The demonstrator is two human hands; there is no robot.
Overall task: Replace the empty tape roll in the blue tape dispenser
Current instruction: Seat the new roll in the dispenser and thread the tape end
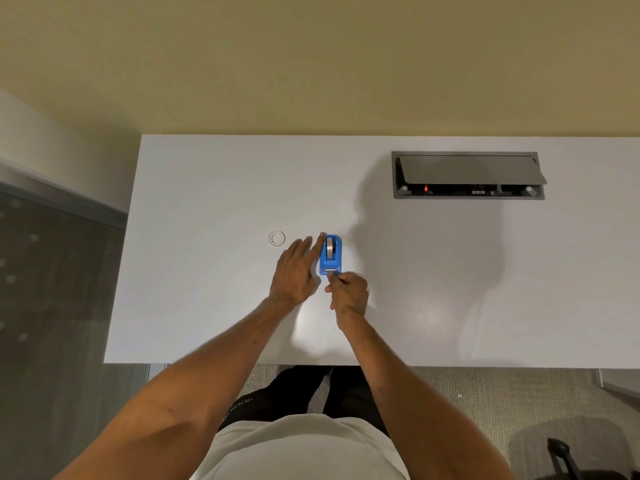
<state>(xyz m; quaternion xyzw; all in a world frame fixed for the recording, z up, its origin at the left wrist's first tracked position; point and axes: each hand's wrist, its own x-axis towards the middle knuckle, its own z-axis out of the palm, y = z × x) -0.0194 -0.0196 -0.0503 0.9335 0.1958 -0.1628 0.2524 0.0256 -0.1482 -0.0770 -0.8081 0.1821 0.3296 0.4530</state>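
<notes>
Blue tape dispenser [330, 256] stands on white worktop [207, 202], a roll [330, 247] seated in it. Left hand [294, 271] is laid flat against its left side, fingers spread. Right hand [349, 292] is pinched at cutter end; whether tape is gripped cannot be told. Empty ring [277, 238] lies just left, apart.

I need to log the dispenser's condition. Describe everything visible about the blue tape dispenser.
The blue tape dispenser looks like glossy plastic, a small rounded body standing upright on the white desk, its long axis running away from the person. A greyish roll sits in its slot. The cutter end faces the person. The left hand lies flat against its left side; the right hand pinches at the cutter end.
</notes>
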